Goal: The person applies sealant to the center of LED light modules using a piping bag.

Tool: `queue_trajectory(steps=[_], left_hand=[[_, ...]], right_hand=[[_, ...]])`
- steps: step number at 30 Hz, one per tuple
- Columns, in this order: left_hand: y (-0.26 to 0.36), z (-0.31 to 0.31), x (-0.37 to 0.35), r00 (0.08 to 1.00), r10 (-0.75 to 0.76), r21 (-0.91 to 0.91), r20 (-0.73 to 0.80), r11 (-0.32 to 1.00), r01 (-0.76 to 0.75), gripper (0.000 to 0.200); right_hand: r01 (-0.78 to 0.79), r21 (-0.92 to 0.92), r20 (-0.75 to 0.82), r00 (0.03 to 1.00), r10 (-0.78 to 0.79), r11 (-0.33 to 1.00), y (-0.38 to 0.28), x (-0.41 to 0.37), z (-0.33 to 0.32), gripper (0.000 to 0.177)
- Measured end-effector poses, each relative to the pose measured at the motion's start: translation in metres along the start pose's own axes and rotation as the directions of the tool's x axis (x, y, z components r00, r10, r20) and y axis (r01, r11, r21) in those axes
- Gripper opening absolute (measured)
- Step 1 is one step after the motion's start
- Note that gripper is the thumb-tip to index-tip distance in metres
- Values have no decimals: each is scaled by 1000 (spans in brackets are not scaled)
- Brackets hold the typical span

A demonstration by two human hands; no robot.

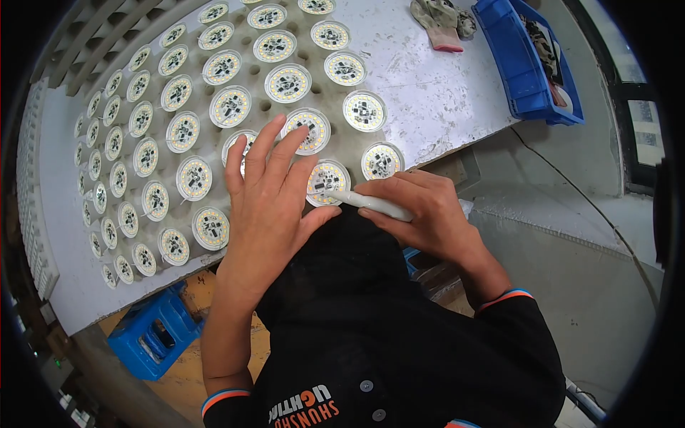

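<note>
Many round LED boards in clear cups stand in rows on a grey tray with holes (265,105). My right hand (421,207) is closed round a white pen-like tube (374,205), its tip touching the LED board (328,178) near the tray's front edge. My left hand (267,185) lies palm down over the boards left of it, fingers spread, thumb beside the same board. Its fingertips reach over the neighbouring LED board (307,130) and partly cover another LED board (241,151). Nothing shows gripped in my left hand.
A blue bin (524,71) with assorted items stands at the table's right end. Near it on the white table (428,107) lie grey gloves (440,23). A blue plastic stool (153,335) is below the front edge. A cable (571,183) runs along the right wall.
</note>
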State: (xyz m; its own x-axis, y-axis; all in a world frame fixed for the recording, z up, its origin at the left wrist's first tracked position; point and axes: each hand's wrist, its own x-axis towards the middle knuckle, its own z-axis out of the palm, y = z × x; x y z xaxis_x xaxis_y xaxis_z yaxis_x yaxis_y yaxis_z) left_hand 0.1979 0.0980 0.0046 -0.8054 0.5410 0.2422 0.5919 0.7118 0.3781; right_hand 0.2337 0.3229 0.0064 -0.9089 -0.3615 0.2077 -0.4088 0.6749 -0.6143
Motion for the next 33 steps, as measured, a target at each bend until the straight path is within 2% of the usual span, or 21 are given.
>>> queue_trajectory(steps=[9, 12, 30, 33], left_hand=[[0, 3, 0, 1000, -6, -8, -15, 1000, 6, 60], [1, 3, 0, 1000, -12, -16, -18, 1000, 12, 60], [2, 2, 0, 1000, -9, -27, -13, 1000, 9, 59], [2, 3, 0, 1000, -17, -26, -15, 1000, 16, 60]], right_hand=[[-9, -17, 1, 1000, 9, 1000, 2, 1, 3, 29], [-44, -52, 38, 998, 46, 998, 0, 3, 1, 23], [-49, -17, 35, 998, 49, 999, -3, 4, 1, 25], [-47, -47, 28, 998, 48, 998, -3, 5, 1, 19]])
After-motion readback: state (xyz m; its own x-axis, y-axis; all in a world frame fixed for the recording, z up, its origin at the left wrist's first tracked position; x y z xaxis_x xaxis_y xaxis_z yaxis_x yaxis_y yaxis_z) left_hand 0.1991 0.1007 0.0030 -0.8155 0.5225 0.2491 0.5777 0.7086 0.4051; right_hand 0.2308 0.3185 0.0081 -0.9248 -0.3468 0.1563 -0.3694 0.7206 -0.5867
